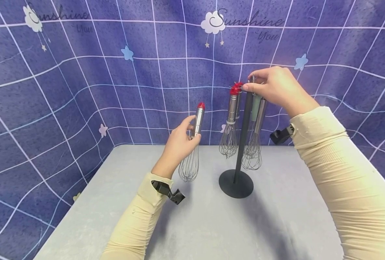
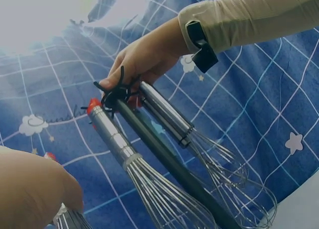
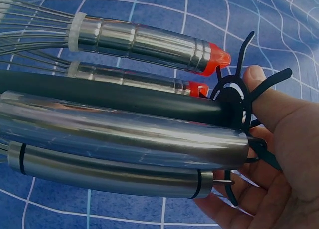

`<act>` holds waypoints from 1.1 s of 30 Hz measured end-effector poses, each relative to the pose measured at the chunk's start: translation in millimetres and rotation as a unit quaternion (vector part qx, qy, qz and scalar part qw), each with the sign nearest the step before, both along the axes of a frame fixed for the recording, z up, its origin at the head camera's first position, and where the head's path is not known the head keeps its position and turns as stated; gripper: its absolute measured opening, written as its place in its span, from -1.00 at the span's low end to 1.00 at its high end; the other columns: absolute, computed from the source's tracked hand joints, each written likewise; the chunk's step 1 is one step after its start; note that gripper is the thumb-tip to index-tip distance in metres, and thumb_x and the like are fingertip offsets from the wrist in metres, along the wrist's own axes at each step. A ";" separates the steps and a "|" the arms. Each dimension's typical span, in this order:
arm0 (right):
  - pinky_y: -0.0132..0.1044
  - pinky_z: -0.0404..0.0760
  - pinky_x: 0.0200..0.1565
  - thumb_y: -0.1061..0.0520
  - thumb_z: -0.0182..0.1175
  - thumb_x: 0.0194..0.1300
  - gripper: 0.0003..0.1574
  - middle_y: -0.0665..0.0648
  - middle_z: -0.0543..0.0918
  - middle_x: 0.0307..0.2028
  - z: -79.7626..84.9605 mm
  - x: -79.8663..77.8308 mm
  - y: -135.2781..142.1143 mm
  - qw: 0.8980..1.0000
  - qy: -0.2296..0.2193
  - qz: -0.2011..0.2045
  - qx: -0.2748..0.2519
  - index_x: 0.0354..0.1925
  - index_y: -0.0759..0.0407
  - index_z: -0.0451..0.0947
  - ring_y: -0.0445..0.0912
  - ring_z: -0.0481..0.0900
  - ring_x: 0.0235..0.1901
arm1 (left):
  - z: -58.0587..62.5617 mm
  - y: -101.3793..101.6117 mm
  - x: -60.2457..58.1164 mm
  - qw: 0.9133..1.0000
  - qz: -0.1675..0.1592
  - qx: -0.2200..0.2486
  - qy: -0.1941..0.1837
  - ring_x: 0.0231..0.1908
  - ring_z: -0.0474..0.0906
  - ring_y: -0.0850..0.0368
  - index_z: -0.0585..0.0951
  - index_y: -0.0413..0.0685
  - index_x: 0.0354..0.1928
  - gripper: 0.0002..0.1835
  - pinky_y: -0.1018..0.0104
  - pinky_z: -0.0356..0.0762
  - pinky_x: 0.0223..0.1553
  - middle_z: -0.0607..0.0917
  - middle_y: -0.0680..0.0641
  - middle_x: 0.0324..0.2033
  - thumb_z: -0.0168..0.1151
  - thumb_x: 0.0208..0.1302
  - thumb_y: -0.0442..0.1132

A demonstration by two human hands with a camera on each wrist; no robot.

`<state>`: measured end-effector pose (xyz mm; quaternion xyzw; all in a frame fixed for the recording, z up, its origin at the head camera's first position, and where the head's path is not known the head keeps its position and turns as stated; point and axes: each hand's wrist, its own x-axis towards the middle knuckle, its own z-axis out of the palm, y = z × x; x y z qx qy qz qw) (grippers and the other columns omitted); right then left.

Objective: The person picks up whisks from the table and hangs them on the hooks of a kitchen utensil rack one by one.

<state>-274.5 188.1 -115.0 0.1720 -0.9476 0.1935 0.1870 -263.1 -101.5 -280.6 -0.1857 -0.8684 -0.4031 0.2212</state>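
In the head view my left hand grips a whisk by its steel handle, red tip up and wire loops hanging down over the table. To its right stands a black utensil stand with a round base. At the top of the stand, my right hand holds the ring of hooks between thumb and fingers, as the right wrist view shows. Whisks with red-tipped handles hang on the stand's left side. Plain steel-handled whisks hang on its right, close to my right hand's fingers.
A pale green handle shows among the hanging utensils. The stand's round base rests on the grey table. Behind it hangs a blue curtain with a white grid and stars. Black camera mounts are on both wrists.
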 end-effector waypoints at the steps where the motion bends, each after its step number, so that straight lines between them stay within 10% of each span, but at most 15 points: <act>1: 0.10 0.46 0.00 -0.34 0.19 0.39 -0.27 0.24 0.73 -0.08 0.2 -0.3 0.1 1.000 0.000 -0.001 0.002 0.26 0.12 0.57 0.12 0.56 -0.10 | 0.6 0.9 0.2 1.000 -0.003 0.001 0.003 -0.46 0.64 0.17 0.37 0.08 0.44 -0.30 0.21 0.57 -0.46 0.71 -0.09 -0.04 0.30 0.24 -0.19; 14: 0.18 0.36 0.28 -0.39 0.19 0.35 -0.17 0.28 0.60 0.21 5.4 2.9 -1.2 1.000 -0.023 -0.015 0.003 0.33 0.11 0.52 0.21 0.48 0.23 | 10.0 12.7 7.8 0.999 -0.035 0.005 0.027 -0.46 0.65 0.19 0.36 0.14 0.45 -0.30 0.23 0.60 -0.46 0.70 -0.08 -0.03 0.35 0.27 -0.23; 33: 0.19 0.38 0.25 -0.40 0.19 0.35 -0.18 0.27 0.64 0.15 9.7 4.7 -3.7 0.999 -0.024 -0.030 0.022 0.31 0.10 0.55 0.19 0.51 0.14 | 25.5 27.9 13.9 0.997 -0.066 0.004 0.042 -0.46 0.62 0.21 0.35 0.14 0.46 -0.30 0.23 0.60 -0.44 0.66 -0.03 -0.04 0.34 0.30 -0.22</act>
